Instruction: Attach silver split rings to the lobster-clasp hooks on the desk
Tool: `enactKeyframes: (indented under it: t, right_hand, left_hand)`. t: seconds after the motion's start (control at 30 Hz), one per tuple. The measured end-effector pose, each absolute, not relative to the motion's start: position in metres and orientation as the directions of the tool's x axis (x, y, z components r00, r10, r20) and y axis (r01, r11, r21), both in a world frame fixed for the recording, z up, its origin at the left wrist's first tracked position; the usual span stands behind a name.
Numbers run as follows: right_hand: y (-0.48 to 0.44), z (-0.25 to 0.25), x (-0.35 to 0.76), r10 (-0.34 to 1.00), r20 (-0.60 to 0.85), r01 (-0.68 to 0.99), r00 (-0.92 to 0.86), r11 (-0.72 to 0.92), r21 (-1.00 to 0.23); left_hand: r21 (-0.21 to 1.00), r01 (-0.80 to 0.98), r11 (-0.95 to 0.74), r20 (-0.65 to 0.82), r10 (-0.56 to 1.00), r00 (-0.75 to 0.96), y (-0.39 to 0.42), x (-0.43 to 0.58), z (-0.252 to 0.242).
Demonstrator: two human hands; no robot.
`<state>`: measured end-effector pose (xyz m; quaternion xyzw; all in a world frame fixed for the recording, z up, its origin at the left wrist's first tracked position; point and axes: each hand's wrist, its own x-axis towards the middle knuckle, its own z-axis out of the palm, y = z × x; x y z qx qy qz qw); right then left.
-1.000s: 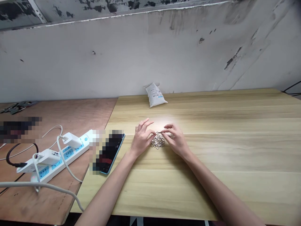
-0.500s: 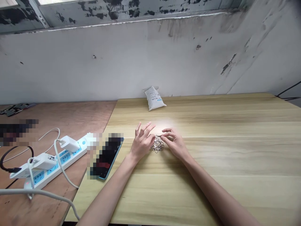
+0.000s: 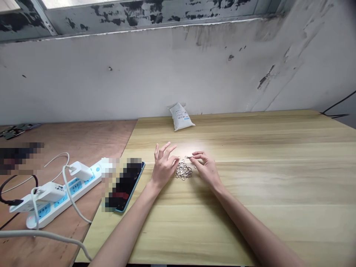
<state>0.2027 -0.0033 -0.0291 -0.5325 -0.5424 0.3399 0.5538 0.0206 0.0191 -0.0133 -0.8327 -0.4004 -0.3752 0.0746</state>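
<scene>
Several small silvery metal clasps with rings (image 3: 183, 171) lie in a loose pile on the wooden table, between my two hands. My right hand (image 3: 206, 167) pinches one metal clasp (image 3: 188, 157) between thumb and fingertips, just beyond the pile; its ring end points left. To the left of the pile, my left hand (image 3: 163, 167) has thumb and forefinger pressed together, with a tiny metal ring (image 3: 179, 158) showing at their tips. Its other fingers are raised and spread. A further ring (image 3: 195, 167) shows just under my right fingers.
A white plastic packet (image 3: 181, 118) with a printed label sits by the wall. Left of my forearm lies a phone (image 3: 126, 191), partly pixelated. Beyond it, a white power strip (image 3: 75, 189) with chargers and cables rests on a reddish-brown table (image 3: 91, 137).
My hands have drawn apart, the left one shifting left, so a gap shows between its fingertips and the clasp in my right hand. The view has shifted slightly.
</scene>
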Motion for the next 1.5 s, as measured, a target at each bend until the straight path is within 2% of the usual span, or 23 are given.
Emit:
enactKeyframes:
  t: [0.2,0.3,0.43,0.53,0.67,0.9,1.03,1.23,1.5]
  right_hand:
    - [-0.002,-0.030,0.203,0.944,0.322,0.301,0.075,0.287,-0.910]
    - [-0.005,-0.028,0.200,0.931,0.363,0.361,0.035,0.326,-0.874]
    - [-0.007,-0.028,0.199,0.933,0.357,0.366,0.030,0.322,-0.873]
    - [-0.006,-0.028,0.200,0.934,0.355,0.375,0.040,0.315,-0.872]
    - [-0.005,-0.026,0.203,0.914,0.403,0.455,0.045,0.341,-0.823]
    - [-0.001,-0.030,0.208,0.864,0.503,0.664,-0.029,0.393,-0.637]
    - [-0.002,-0.030,0.209,0.830,0.554,0.718,-0.065,0.425,-0.551]
    - [0.000,-0.028,0.210,0.732,0.663,0.791,-0.154,0.494,-0.361]
    - [0.002,-0.029,0.212,0.690,0.693,0.808,-0.210,0.521,-0.275]
  left_hand:
    - [0.376,0.619,-0.690,0.586,0.695,0.418,0.018,0.021,-0.019]
    - [0.426,0.592,-0.685,0.577,0.709,0.406,0.020,0.020,-0.021]
    - [0.484,0.556,-0.676,0.560,0.727,0.397,0.020,0.020,-0.021]
    - [0.575,0.543,-0.612,0.533,0.784,0.319,0.020,0.021,-0.021]
    - [0.652,0.506,-0.565,0.488,0.823,0.290,0.021,0.022,-0.024]
    - [0.627,0.583,-0.516,0.436,0.853,0.285,0.020,0.020,-0.023]
    - [0.561,0.652,-0.510,0.458,0.847,0.269,0.018,0.020,-0.019]
    - [0.532,0.671,-0.516,0.474,0.839,0.268,0.017,0.021,-0.017]
    - [0.504,0.680,-0.532,0.480,0.828,0.292,0.018,0.020,-0.019]
